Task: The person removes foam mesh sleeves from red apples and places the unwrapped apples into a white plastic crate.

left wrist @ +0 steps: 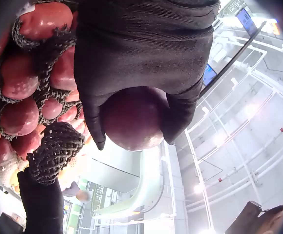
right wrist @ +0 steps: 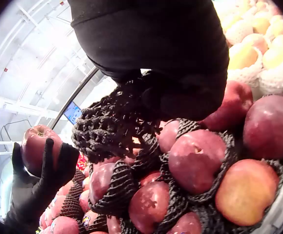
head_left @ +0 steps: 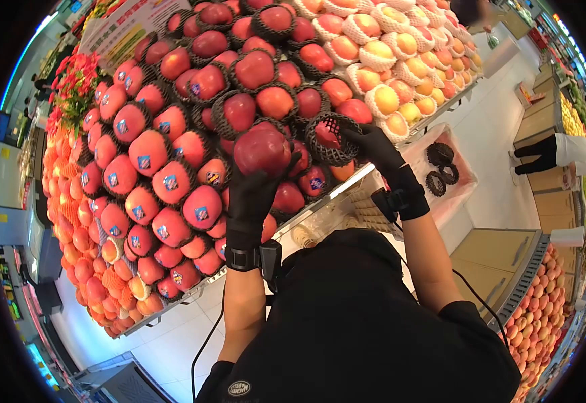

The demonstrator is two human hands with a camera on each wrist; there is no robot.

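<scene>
My black-gloved left hand point(head_left: 249, 201) grips a large dark red apple point(head_left: 263, 149) above the heaped fruit. The left wrist view shows its fingers and thumb curled round the bare apple point(left wrist: 134, 122). To the right, my gloved right hand point(head_left: 379, 149) pinches a black foam net sleeve point(head_left: 333, 140) by its edge. In the right wrist view the sleeve point(right wrist: 107, 126) hangs open-meshed from the fingers, with red apples below it. Part of the pinching fingertips is hidden behind the glove there. Many apples point(head_left: 239, 111) under both hands sit in similar black nets.
Stickered red apples point(head_left: 148, 151) fill the stand's left side, and paler fruit in white nets point(head_left: 380, 54) its far right. A metal edge point(head_left: 340, 189) borders the stand. Several black nets point(head_left: 441, 168) lie in a bin beside it. A person point(head_left: 568, 153) stands farther right.
</scene>
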